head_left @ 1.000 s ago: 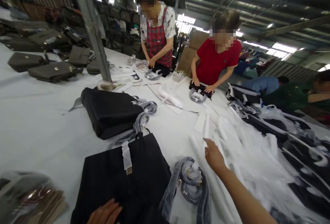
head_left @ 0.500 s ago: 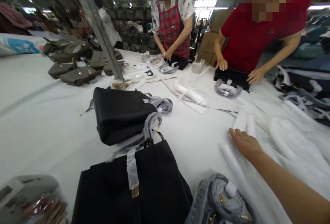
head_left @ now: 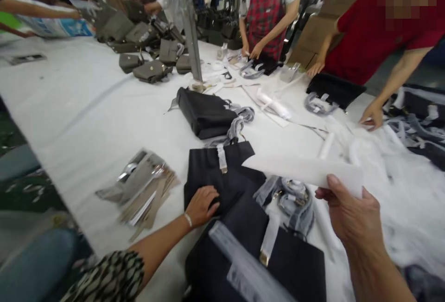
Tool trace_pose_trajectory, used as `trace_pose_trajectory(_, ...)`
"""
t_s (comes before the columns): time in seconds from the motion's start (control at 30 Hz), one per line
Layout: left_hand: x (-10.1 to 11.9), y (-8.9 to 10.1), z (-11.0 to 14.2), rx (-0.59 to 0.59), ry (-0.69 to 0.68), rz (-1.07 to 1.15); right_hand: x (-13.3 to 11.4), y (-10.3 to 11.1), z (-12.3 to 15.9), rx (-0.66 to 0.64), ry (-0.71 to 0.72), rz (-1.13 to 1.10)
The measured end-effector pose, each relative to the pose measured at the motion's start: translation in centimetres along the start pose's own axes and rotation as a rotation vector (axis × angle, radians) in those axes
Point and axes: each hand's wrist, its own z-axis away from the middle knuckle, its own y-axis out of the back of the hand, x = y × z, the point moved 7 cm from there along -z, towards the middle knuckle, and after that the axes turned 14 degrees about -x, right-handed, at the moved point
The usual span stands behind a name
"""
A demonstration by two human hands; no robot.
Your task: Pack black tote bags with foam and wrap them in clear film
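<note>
Thumb and fingers of my right hand (head_left: 356, 218) pinch a white sheet (head_left: 299, 170) close to its right end. The rest of the sheet sticks out to the left of my fingers, and its pointy tip is above the corner of a black bag (head_left: 203, 167). I can't tell if the tip touches the bag.

My left hand (head_left: 201, 205) lies on that same bag, near its left side. Those fingers are close together, with the thumb a bit apart, and they hold nothing. The bag lies on the white bench (head_left: 111, 121), and a white wrap (head_left: 222, 156) is around its little strap.

Another black bag (head_left: 299, 255) is nearer to me, just below my hands. A rolled, wrapped strap (head_left: 295, 200) sits between the bags and my right hand. Tan strips (head_left: 149, 202) lie to the left. Across from me, a person in a red shirt (head_left: 368, 37) has a hand by white stuff.
</note>
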Motion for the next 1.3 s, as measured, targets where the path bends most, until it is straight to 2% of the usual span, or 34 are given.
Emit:
trace_pose_trajectory(0.03,0.0,0.4,-0.1,0.013,0.038,0.214,0.1,-1.0,2.8,-0.013,-0.056,-0.114)
trace_pose_trajectory(0.1,0.6,1.0,0.1,0.005,0.083,0.358,0.8,-2.8,7.8,-0.04,-0.17,-0.227)
trace_pose_trajectory(0.17,1.5,1.4,0.9,-0.043,0.104,0.503,1.8,-4.2,11.5,-0.075,-0.261,-0.255)
trace_pose_trajectory(0.27,3.9,1.0,3.2,-0.289,0.084,0.838,3.1,-5.7,14.6,-0.115,-0.371,-0.219)
trace_pose_trajectory(0.33,5.8,0.8,4.9,-0.463,0.048,0.927,3.2,-6.5,15.2,-0.103,-0.392,-0.187)
trace_pose_trajectory(0.37,6.4,1.1,5.5,-0.488,0.028,0.918,3.0,-7.0,15.3,-0.097,-0.383,-0.205)
trace_pose_trajectory(0.43,7.0,2.0,6.3,-0.401,-0.003,0.936,2.3,-8.4,15.2,-0.11,-0.354,-0.304)
trace_pose_trajectory(0.5,7.2,2.8,6.7,-0.29,-0.014,1.089,1.7,-10.6,15.2,-0.172,-0.346,-0.393)
trace_pose_trajectory(0.53,7.3,2.9,6.9,-0.291,-0.015,1.205,1.3,-11.9,15.4,-0.231,-0.353,-0.409)
trace_pose_trajectory(0.57,7.7,2.7,7.2,-0.348,-0.016,1.328,1.0,-13.3,15.7,-0.306,-0.358,-0.403)
trace_pose_trajectory(0.63,8.8,2.4,8.2,-0.561,-0.028,1.555,0.2,-16.3,16.4,-0.486,-0.362,-0.37)
trace_pose_trajectory(0.73,10.1,2.9,10.0,-0.838,-0.03,1.722,-1.0,-20.2,17.1,-0.731,-0.37,-0.315)
trace_pose_trajectory(0.83,10.1,3.4,10.6,-0.932,0.013,1.727,-2.1,-22.5,16.3,-0.85,-0.344,-0.24)
trace_pose_trajectory(0.87,9.7,3.5,10.3,-0.898,0.034,1.688,-2.3,-22.8,15.5,-0.85,-0.316,-0.191)
trace_pose_trajectory(0.9,8.9,3.7,9.7,-0.803,0.067,1.61,-2.5,-22.8,14.5,-0.827,-0.286,-0.132)
trace_pose_trajectory(1.0,4.8,4.4,7.9,-0.358,0.206,1.262,-2.3,-21.3,10.3,-0.663,-0.23,0.03)
trace_pose_trajectory(1.07,2.5,4.1,7.7,-0.175,0.278,1.111,-1.4,-19.7,7.2,-0.58,-0.262,0.065)
trace_pose_trajectory(1.17,0.7,2.0,8.5,-0.156,0.328,1.067,1.1,-17.8,2.8,-0.589,-0.376,0.099)
trace_pose_trajectory(1.23,0.5,0.9,9.0,-0.177,0.334,1.009,3.2,-17.0,0.1,-0.645,-0.449,0.142)
trace_pose_trajectory(1.3,0.8,0.7,9.0,-0.18,0.323,0.877,5.4,-16.5,-1.9,-0.712,-0.511,0.187)
